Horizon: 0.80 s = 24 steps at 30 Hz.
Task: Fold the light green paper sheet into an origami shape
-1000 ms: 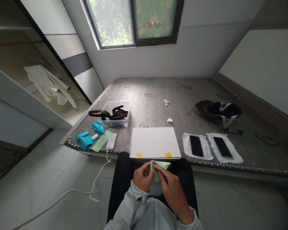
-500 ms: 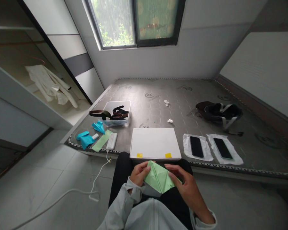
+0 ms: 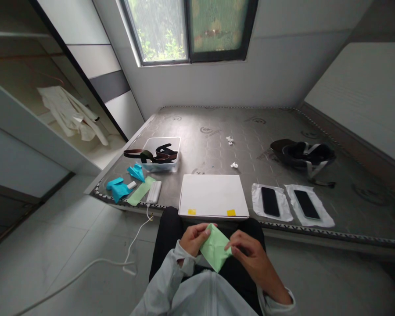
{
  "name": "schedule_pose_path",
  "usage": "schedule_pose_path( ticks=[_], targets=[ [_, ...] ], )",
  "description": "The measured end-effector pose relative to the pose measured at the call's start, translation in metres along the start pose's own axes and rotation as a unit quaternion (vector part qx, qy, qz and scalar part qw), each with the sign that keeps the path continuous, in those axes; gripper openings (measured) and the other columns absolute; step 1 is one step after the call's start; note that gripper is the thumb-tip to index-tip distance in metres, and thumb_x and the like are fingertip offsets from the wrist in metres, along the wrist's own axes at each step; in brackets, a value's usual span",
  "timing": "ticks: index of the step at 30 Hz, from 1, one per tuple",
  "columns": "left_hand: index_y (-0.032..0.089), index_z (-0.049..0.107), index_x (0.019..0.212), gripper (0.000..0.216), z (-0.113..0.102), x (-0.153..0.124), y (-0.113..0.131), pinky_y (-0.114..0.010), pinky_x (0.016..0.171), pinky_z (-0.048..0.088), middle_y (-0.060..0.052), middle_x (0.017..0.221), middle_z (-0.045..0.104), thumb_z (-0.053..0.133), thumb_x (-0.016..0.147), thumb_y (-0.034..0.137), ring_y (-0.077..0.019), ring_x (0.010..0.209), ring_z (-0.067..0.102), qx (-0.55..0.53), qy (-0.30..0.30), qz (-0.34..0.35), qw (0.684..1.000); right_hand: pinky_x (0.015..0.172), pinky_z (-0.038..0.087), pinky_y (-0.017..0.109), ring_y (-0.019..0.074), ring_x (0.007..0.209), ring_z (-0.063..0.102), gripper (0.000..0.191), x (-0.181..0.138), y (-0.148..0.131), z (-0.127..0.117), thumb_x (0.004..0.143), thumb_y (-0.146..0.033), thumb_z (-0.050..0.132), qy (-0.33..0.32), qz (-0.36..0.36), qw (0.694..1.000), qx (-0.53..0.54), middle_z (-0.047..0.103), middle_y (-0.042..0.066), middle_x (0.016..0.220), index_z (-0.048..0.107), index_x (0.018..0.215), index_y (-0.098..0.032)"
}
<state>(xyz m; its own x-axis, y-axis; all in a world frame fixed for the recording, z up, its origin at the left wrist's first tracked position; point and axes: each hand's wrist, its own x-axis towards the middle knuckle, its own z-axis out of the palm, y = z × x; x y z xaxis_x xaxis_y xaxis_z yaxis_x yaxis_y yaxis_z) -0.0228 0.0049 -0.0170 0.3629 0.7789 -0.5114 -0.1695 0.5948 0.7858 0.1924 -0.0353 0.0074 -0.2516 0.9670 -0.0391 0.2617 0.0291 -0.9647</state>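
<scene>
A folded sheet of light green paper (image 3: 215,249) is held over my lap, creased into a pointed, diamond-like shape. My left hand (image 3: 195,239) pinches its upper left edge between thumb and fingers. At the right corner, my right hand (image 3: 248,250) grips the paper with thumb and index finger, the other fingers curled. Just beyond the paper, a white box (image 3: 213,195) with two yellow tabs along its near side rests at the edge of the mattress.
Two phones (image 3: 270,202) lie on white wrapping at the right, a helmet (image 3: 306,154) behind them. To the left are blue folded papers (image 3: 120,189), a green strip (image 3: 141,192), a white power bank (image 3: 154,192) with a cable, and a clear bin (image 3: 161,166) of belts. Crumpled white bits (image 3: 234,165) dot the mattress (image 3: 200,123).
The green paper's right side has been folded inward, so it looks narrower. My right hand has moved slightly left with its fingers closed in on the right corner.
</scene>
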Motion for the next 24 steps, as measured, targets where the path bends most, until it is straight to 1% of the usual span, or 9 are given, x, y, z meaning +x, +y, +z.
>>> schedule_pose_path(
  ticks=[4,6,9,11,13,15,17,21,24],
  targets=[
    [0.009,0.069,0.118,0.085,0.002,0.0,0.0,-0.016,0.068,0.048,-0.012,0.093,0.076,0.078,0.056,0.067,-0.0059,0.071,0.06,-0.003,-0.014,-0.004,1.0,0.072,0.051,0.024,0.0175,0.089,0.063,0.034,0.006,0.007,0.018,0.088,-0.049,0.067,0.066,0.057,0.996,0.028,0.062,0.01,0.106,0.07,0.086,-0.016],
    [0.009,0.07,0.117,0.086,0.002,0.001,-0.001,-0.016,0.068,0.049,-0.013,0.095,0.076,0.079,0.055,0.067,-0.0061,0.072,0.06,-0.005,-0.01,-0.004,1.0,0.062,0.052,0.023,0.0151,0.074,0.063,0.038,0.007,0.01,0.027,0.086,-0.052,0.069,0.067,0.1,0.99,0.079,0.063,0.008,0.096,0.065,0.097,-0.016],
    [0.008,0.07,0.117,0.088,0.0,0.003,-0.004,-0.016,0.066,0.048,-0.013,0.093,0.076,0.079,0.053,0.068,-0.0059,0.07,0.06,-0.001,0.001,-0.005,1.0,0.052,0.049,0.022,0.0126,0.061,0.057,0.041,0.006,0.009,0.032,0.085,-0.055,0.068,0.077,0.109,0.988,0.076,0.061,0.004,0.081,0.061,0.091,-0.015],
    [0.008,0.069,0.117,0.089,-0.001,0.004,-0.006,-0.016,0.064,0.048,-0.012,0.09,0.076,0.079,0.053,0.068,-0.0059,0.069,0.06,-0.004,0.016,0.003,1.0,0.058,0.05,0.022,0.0135,0.066,0.06,0.036,0.006,0.005,0.028,0.088,-0.051,0.066,0.056,0.081,0.995,0.017,0.064,0.005,0.084,0.067,0.089,-0.015],
    [0.008,0.07,0.116,0.089,-0.001,0.005,-0.007,-0.016,0.064,0.047,-0.012,0.088,0.076,0.079,0.052,0.069,-0.0061,0.068,0.06,-0.01,0.033,0.012,0.999,0.074,0.052,0.024,0.0174,0.087,0.066,0.03,0.004,0.0,0.02,0.088,-0.043,0.07,0.002,0.032,0.999,-0.037,0.069,0.007,0.103,0.073,0.105,-0.019],
    [0.007,0.07,0.115,0.091,0.0,0.006,-0.008,-0.016,0.064,0.048,-0.012,0.087,0.076,0.08,0.05,0.07,-0.0064,0.068,0.06,-0.016,0.047,0.015,0.999,0.094,0.05,0.028,0.0218,0.109,0.064,0.049,0.003,-0.003,0.013,0.077,-0.041,0.081,-0.053,-0.02,0.996,-0.063,0.066,0.008,0.12,0.071,0.122,-0.024],
    [0.007,0.07,0.115,0.093,0.0,0.005,-0.006,-0.016,0.063,0.048,-0.013,0.087,0.076,0.081,0.048,0.07,-0.0066,0.068,0.06,-0.016,0.049,0.014,0.999,0.098,0.048,0.027,0.0214,0.113,0.063,0.056,0.002,-0.004,0.009,0.074,-0.038,0.084,-0.066,-0.047,0.994,-0.07,0.066,0.008,0.122,0.07,0.127,-0.026],
    [0.011,0.062,0.129,0.097,0.003,-0.003,0.002,-0.017,0.056,0.048,-0.013,0.094,0.077,0.074,0.055,0.073,-0.0077,0.063,0.063,0.016,0.003,-0.021,1.0,0.082,0.051,0.021,0.0152,0.093,0.068,0.018,0.007,-0.005,0.015,0.091,-0.036,0.068,-0.002,-0.056,0.997,-0.054,0.072,0.004,0.1,0.079,0.101,-0.025],
    [0.015,0.057,0.135,0.094,0.006,-0.008,0.009,-0.018,0.052,0.049,-0.014,0.101,0.076,0.063,0.063,0.077,-0.0113,0.063,0.067,0.034,-0.025,-0.054,0.998,0.072,0.05,0.021,0.0147,0.077,0.068,0.031,0.01,-0.005,0.025,0.094,-0.043,0.062,0.074,-0.023,0.994,-0.071,0.071,0.004,0.084,0.076,0.078,-0.02]
  ],
)
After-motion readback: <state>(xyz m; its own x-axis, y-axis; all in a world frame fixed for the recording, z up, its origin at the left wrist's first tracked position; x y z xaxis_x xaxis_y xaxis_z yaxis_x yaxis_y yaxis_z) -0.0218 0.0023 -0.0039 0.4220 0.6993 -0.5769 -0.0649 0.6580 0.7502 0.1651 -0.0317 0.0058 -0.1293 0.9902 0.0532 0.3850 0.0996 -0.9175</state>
